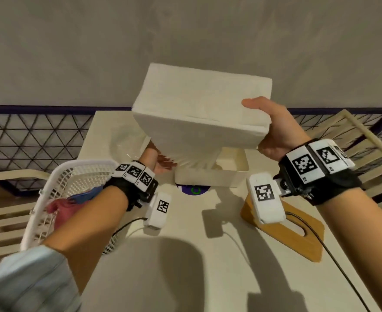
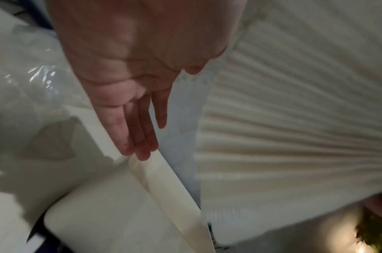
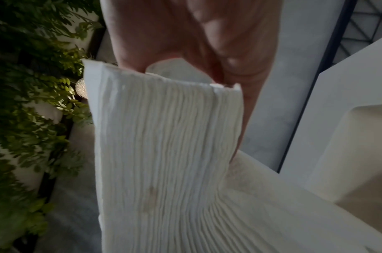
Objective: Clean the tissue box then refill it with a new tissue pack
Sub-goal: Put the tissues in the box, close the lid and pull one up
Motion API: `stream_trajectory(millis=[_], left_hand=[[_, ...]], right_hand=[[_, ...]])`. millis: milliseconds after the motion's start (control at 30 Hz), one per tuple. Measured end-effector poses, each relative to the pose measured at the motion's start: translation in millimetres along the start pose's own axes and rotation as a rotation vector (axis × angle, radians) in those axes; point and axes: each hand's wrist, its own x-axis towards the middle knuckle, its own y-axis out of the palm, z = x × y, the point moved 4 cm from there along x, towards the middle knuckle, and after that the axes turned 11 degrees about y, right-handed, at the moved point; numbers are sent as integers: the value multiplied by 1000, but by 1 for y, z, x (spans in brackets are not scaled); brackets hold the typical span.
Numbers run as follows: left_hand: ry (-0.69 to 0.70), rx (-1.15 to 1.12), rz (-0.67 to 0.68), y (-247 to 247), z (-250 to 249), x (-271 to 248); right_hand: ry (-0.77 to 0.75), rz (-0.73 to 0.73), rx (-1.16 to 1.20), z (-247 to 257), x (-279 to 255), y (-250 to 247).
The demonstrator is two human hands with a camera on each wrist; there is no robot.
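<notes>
Fingers (image 2: 140, 130) of left hand (image 1: 160, 162) straight and together, flat against the underside of the tissue stack (image 1: 199, 109), tips near the rim of the tissue box (image 1: 210, 176). Left of that hand: white basket (image 1: 73, 176) with red and blue cloth inside, clear wrapper (image 1: 127, 140) on the table (image 1: 185, 266). Stack is held up, tilted, its lower end fanning into the open box. Right hand (image 1: 273, 131) grips the stack's right end, thumb on top, fingers curled underneath. Wooden lid (image 1: 298, 230) lies on the table right of the box.
</notes>
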Motion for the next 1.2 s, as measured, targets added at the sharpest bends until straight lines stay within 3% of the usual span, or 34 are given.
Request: stream_trajectory(millis=[133, 233, 333, 400, 500, 667, 767, 900, 1200], left_hand=[[-87, -18, 182, 9, 17, -12], [-169, -230, 375, 17, 19, -26], [-180, -476, 342, 24, 0, -39], [-201, -493, 306, 26, -11, -44], [-222, -317, 436, 32, -20, -48], [-113, 255, 656, 44, -27, -49], [-46, 410, 580, 53, -35, -36], [40, 404, 378, 56, -43, -7], [-20, 335, 105, 59, -5, 22]], right_hand=[[-24, 36, 117, 11, -9, 5], [-9, 44, 181, 6, -17, -3], [37, -39, 132, -9, -25, -21], [77, -101, 70, -20, -33, -36], [145, -157, -25, -36, -41, -54], [262, -276, -212, -52, -25, -85], [295, -353, -240, -55, -3, -96], [292, -374, -229, -51, 35, -108], [401, -394, -285, -63, 107, -114]])
